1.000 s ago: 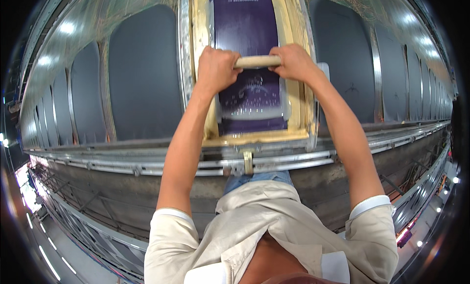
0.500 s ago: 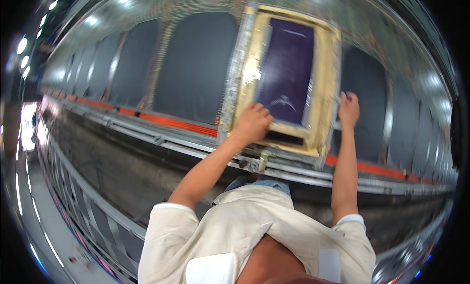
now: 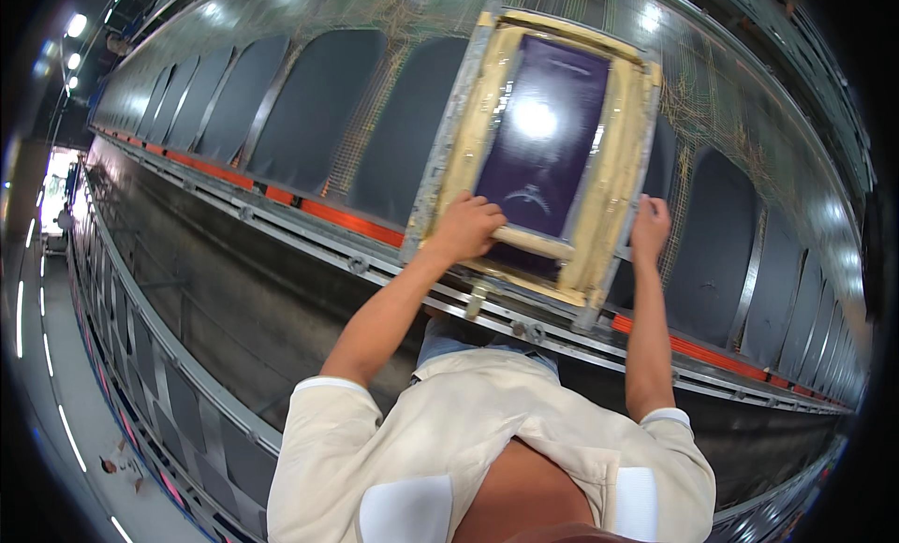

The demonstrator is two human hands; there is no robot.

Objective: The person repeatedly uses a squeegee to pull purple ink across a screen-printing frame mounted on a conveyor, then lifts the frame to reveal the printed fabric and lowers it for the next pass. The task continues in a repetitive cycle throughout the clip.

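A rectangular screen-printing frame (image 3: 642,140) with pale yellow tape borders and a glossy purple mesh (image 3: 552,159) lies tilted over the long table. Across its near end sits a cream bar that looks like a squeegee (image 3: 534,242), with dark purple showing below it. My left hand (image 3: 465,227) is closed round the bar's left end, inside the frame's lower left corner. At the frame's right side my right hand (image 3: 649,229) is closed against the edge. Its fingertips are partly hidden, so exactly what part it grips cannot be made out.
Dark grey panels (image 3: 318,103) lie in a row along the table, left and right of the frame. A metal rail (image 3: 281,227) with round knobs and an orange strip (image 3: 351,222) follow its near edge. Another railed structure (image 3: 169,346) stands behind at the lower left, beside an aisle.
The frame has slid left along the rail, together with both hands. It now partly covers the panel on its left, and part of another panel shows on its right.
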